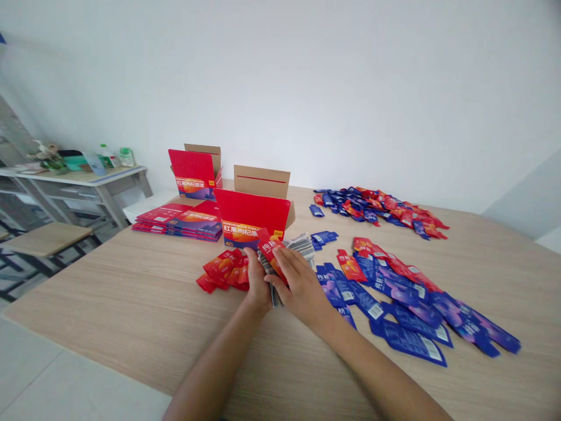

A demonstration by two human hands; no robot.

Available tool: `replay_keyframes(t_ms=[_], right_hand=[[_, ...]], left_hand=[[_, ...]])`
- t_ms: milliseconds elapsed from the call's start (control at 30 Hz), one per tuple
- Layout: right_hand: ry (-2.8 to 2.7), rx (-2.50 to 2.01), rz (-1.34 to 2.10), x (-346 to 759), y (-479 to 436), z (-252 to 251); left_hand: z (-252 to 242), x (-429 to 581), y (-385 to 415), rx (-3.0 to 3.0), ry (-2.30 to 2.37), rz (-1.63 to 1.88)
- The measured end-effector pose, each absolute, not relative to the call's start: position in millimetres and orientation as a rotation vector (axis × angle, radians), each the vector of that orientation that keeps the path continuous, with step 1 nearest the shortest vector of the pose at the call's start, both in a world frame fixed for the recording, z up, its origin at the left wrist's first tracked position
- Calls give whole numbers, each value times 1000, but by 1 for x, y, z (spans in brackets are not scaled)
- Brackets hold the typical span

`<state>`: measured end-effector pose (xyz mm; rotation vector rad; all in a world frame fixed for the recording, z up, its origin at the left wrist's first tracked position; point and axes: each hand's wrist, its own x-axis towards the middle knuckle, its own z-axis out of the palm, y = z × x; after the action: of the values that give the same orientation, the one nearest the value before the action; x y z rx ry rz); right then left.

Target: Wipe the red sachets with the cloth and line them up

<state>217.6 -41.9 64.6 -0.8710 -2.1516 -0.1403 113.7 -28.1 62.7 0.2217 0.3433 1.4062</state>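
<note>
Both hands are together near the middle of the table. My left hand [258, 282] is closed around the left side of a bundle of sachets, whose edges show as grey and white stripes [302, 247]. A red sachet [268, 245] with white lettering lies on the front of the bundle. My right hand [302, 283] presses over this red sachet, its thumb and fingers closed on it. Just behind stands an upright red carton [252, 210] with its flaps raised. Several loose red sachets [225, 266] lie left of my left hand.
Blue sachets [403, 286] and red ones spread over the table at right, with a mixed pile [377, 204] near the wall. Flattened cartons [179, 221] are stacked at left, before a second open carton [195, 172]. A stool [48, 242] and another table [87, 178] stand beyond.
</note>
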Motion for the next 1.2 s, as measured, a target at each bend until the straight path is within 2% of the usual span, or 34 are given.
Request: replay_keyframes(t_ms=[167, 500, 900, 1100, 1200], right_hand=[[-2096, -828, -14, 213, -41, 59], [-2106, -791, 329, 207, -80, 82], [-2132, -861, 88, 200, -62, 53], [-2093, -846, 297, 210, -63, 74], [-1949, -930, 276, 223, -52, 83]], left_hand=[[69, 112, -26, 136, 374, 1503], [79, 92, -24, 146, 436, 1606], [59, 120, -35, 35, 513, 1579], [68, 104, -26, 117, 466, 1509], [72, 102, -26, 155, 437, 1443]])
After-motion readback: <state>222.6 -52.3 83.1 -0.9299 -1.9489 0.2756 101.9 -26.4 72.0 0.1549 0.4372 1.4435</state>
